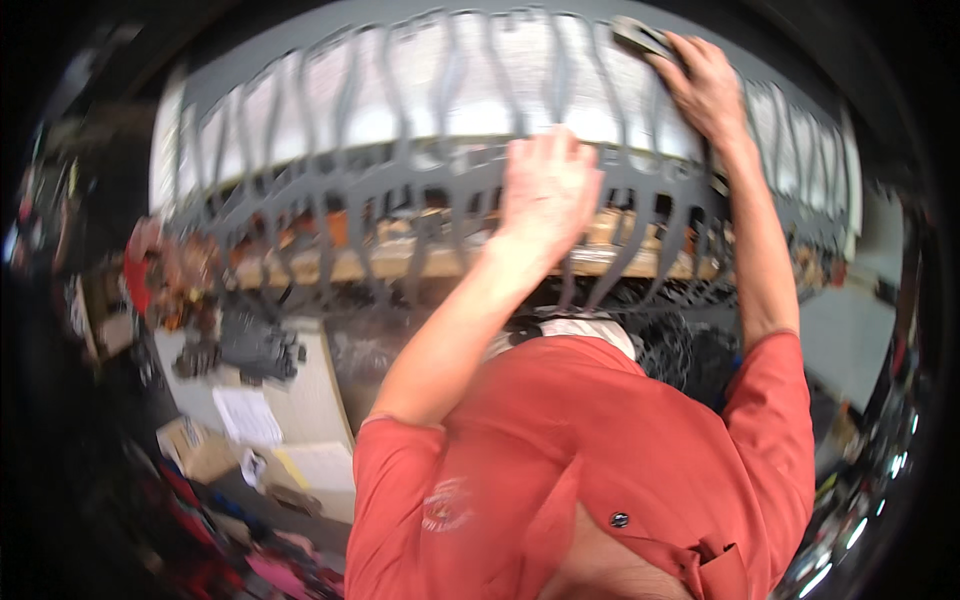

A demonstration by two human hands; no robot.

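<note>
A wide dark grey panel, cut into wavy bars with long slots between them, spans the space before me. My left hand is on its middle crosspiece, the fingers bent over the edge and somewhat blurred. Up at the panel's far edge, right of centre, my right hand holds a small grey block-like tool. The thumb and fingers close round its near end, and it lies at the tops of the bars. Its underside is hidden.
Behind the far slots is a pale, shiny sheet. A wooden shelf edge with small items shows through the near slots. To the left, dark gloves and a paper lie on a light board, near a cardboard box.
</note>
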